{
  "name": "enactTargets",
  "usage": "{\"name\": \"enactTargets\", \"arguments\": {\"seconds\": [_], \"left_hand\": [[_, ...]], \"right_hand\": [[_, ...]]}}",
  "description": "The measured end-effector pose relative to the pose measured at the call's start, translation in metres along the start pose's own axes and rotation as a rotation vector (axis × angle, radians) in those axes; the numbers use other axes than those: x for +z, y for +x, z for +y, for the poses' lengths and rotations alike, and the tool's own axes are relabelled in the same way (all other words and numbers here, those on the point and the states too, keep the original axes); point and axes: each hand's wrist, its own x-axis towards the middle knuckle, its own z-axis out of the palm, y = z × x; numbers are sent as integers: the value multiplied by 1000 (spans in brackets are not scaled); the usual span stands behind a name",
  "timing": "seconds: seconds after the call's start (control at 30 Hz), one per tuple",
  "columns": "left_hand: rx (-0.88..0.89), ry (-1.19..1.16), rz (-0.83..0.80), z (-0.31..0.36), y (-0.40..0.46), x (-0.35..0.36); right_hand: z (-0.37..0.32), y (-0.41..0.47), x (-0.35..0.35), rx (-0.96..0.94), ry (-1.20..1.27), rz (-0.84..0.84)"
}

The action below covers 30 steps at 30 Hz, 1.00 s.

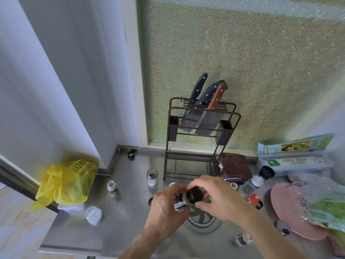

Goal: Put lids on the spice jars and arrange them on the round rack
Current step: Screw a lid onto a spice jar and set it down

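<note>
My left hand (166,208) grips a small spice jar (180,200) by its body, tilted toward me above the steel counter. My right hand (216,197) is closed around the black lid (194,195) sitting on the jar's mouth. Below my hands lies the round metal rack (203,220), mostly hidden. Other jars stand around: a shaker-top jar (152,177), an open jar with a dark label (113,188), a black-capped jar (262,176), a red-capped one (254,200), and one lying at the front right (243,239). A loose black lid (131,155) rests at the back.
A brown knife rack (200,131) holding several knives stands behind my hands. A yellow plastic bag (67,184) and a white lid (93,214) are at the left. A pink plate (287,208), packaged greens (324,208) and film-wrap boxes (293,161) crowd the right.
</note>
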Motion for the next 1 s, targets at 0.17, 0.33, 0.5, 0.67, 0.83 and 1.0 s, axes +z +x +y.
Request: {"name": "enactTargets", "arguments": {"seconds": [0.17,0.33,0.5,0.67,0.83,1.0], "left_hand": [[-36,-11,-8,-1,-4,-5],[-36,-75,-57,2,-2,-15],[16,-68,-54,3,-3,-16],[-24,-112,-95,1,0,-15],[-281,-440,-274,-3,7,-19],[-378,-775,-410,-2,17,-24]], "right_hand": [[3,0,4,-50,21,11],[6,-1,5,-114,75,2],[-1,2,5,31,56,70],[2,0,4,8,83,48],[5,-1,-10,-94,309,-24],[3,0,-22,-102,385,-23]]}}
